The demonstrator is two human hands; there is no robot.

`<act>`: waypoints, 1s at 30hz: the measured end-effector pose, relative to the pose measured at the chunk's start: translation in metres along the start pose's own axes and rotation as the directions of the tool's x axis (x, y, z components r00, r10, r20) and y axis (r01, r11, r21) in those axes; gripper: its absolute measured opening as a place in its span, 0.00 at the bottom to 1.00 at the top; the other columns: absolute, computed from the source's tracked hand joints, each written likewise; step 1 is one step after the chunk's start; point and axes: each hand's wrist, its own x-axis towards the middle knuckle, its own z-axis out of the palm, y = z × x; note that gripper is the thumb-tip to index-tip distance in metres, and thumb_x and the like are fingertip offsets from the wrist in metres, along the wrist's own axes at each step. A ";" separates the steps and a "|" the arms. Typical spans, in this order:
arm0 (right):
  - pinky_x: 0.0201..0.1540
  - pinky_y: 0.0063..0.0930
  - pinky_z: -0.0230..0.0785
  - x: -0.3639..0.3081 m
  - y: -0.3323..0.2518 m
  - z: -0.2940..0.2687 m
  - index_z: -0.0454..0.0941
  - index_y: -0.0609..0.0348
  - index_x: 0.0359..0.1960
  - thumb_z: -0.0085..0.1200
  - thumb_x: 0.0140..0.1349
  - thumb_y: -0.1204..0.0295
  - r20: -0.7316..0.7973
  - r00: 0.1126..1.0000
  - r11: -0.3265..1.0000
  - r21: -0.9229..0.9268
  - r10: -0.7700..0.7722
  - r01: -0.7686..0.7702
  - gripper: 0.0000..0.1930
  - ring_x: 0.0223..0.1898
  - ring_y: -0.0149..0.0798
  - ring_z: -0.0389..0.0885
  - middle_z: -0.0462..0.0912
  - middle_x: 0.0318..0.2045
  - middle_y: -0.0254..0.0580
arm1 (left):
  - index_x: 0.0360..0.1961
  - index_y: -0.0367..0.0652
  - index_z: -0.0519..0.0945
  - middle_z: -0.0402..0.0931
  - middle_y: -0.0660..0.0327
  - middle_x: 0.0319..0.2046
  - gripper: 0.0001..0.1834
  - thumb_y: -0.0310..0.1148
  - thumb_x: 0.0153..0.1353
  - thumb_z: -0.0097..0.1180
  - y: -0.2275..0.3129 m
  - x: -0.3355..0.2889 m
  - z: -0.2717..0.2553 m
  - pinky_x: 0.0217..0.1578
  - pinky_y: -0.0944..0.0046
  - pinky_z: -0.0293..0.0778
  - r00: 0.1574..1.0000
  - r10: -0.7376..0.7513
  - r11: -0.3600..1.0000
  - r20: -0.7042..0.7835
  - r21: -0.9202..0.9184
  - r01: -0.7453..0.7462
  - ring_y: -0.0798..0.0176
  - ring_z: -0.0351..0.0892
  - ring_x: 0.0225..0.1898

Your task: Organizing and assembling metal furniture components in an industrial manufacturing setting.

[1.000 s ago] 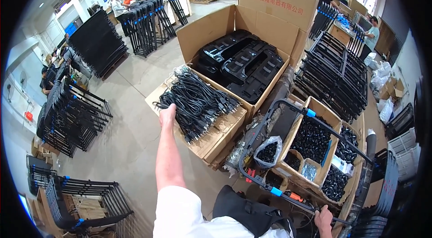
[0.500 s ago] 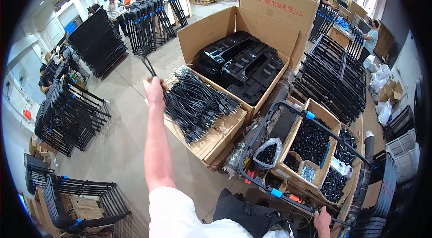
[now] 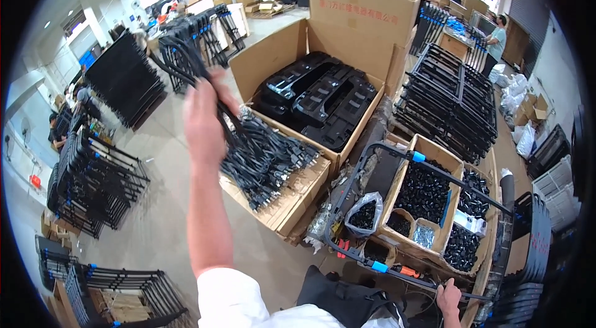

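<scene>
My left hand (image 3: 210, 118) is raised in front of me, its fingers closed round a thick bunch of black cables (image 3: 186, 62). The bunch's lower part hangs toward a large pile of black cables with plugs (image 3: 270, 163), lying on a flat cardboard box (image 3: 297, 207). Low on the right, my right hand (image 3: 448, 297) has its fingers curled at the lower tube of a black tubular frame with blue sleeves (image 3: 462, 184). This frame lies across a workbench with parts boxes.
Black plastic panels (image 3: 316, 98) fill an open carton (image 3: 363, 14) ahead. Small black parts (image 3: 424, 194) sit in boxes under the frame. Black frames (image 3: 444, 104) are stacked beyond, and folded ones (image 3: 93, 179) stand on the left. Several people are farther off.
My left hand has turned and now holds a thicker bunch of cables, raised in a bent loop. The view has shifted slightly. My right hand stays by the frame's lower tube.
</scene>
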 end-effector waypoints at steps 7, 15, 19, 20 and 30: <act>0.50 0.58 0.79 -0.001 -0.023 -0.019 0.76 0.64 0.49 0.63 0.64 0.57 0.084 0.989 0.985 -0.132 0.125 -0.113 0.22 0.43 0.68 0.88 0.88 0.35 0.65 | 0.52 0.36 0.75 0.79 0.60 0.31 0.22 0.47 0.84 0.42 -0.073 -0.185 0.086 0.38 0.63 0.78 0.666 -0.527 0.725 0.528 -0.129 0.676 0.64 0.81 0.30; 0.56 0.31 0.76 0.039 -0.215 -0.130 0.68 0.63 0.76 0.48 0.82 0.55 0.085 0.918 0.133 0.990 -0.387 -0.036 0.30 0.56 0.36 0.86 0.88 0.59 0.41 | 0.53 0.40 0.77 0.74 0.64 0.34 0.21 0.49 0.84 0.45 -0.111 -0.331 0.165 0.37 0.64 0.76 0.171 -0.502 0.421 0.848 0.067 0.905 0.66 0.78 0.32; 0.55 0.33 0.76 0.078 -0.221 -0.125 0.74 0.64 0.70 0.47 0.84 0.56 0.087 0.984 -0.208 0.971 -0.155 -0.119 0.26 0.56 0.39 0.86 0.87 0.56 0.46 | 0.50 0.41 0.76 0.73 0.64 0.35 0.20 0.49 0.85 0.44 -0.117 -0.355 0.181 0.36 0.65 0.76 0.043 -0.508 0.359 0.860 0.167 0.918 0.66 0.77 0.32; 0.55 0.34 0.76 0.082 -0.224 -0.125 0.76 0.61 0.68 0.47 0.84 0.56 0.081 0.988 -0.222 0.969 -0.130 -0.109 0.24 0.55 0.38 0.86 0.87 0.57 0.45 | 0.50 0.41 0.76 0.73 0.64 0.35 0.21 0.49 0.85 0.44 -0.119 -0.361 0.182 0.36 0.65 0.76 0.009 -0.511 0.330 0.860 0.186 0.926 0.66 0.77 0.32; 0.31 0.31 0.62 0.140 -0.231 -0.111 0.78 0.54 0.44 0.43 0.85 0.56 0.211 0.977 -0.643 0.745 -0.021 -0.175 0.17 0.21 0.27 0.62 0.64 0.21 0.24 | 0.42 0.44 0.72 0.72 0.64 0.33 0.21 0.50 0.85 0.43 -0.127 -0.387 0.204 0.34 0.64 0.77 -0.111 -0.472 0.173 0.874 0.216 0.961 0.66 0.76 0.31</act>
